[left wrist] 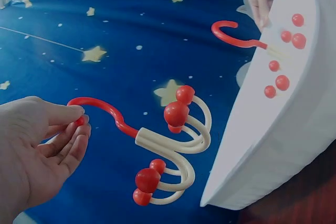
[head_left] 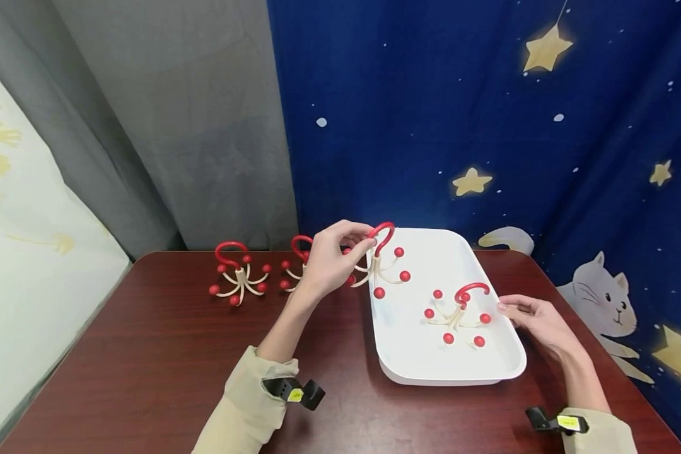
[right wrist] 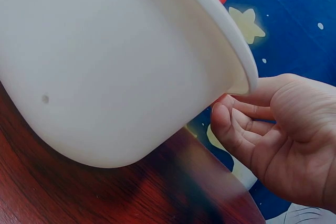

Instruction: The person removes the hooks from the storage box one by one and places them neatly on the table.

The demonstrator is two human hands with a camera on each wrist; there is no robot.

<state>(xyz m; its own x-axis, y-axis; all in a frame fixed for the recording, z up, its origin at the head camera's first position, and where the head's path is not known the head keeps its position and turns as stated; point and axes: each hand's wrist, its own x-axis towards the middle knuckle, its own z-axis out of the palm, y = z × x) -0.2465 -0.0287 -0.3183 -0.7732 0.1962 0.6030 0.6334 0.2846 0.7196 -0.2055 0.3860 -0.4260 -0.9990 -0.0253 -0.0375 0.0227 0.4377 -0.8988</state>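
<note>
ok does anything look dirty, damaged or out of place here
Only a small grey spot on the outside of the white tray, odd against its plain surface; dirt or damage, I can't tell.

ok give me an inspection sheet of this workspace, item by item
surface: dark reddish-brown wood-look table
job's things: white tray with one red-hooked piece in it; a second piece held up near the tray's left edge; a third and a fourth on the table to the left, the fourth partly behind an arm
clutter: nothing seen
hands: left hand pinches the second piece by its hook; right hand holds the tray's right rim
cables: nothing seen
surroundings: grey curtain; blue curtain with stars and a cat; whitish panel at far left, yellow markings
</note>
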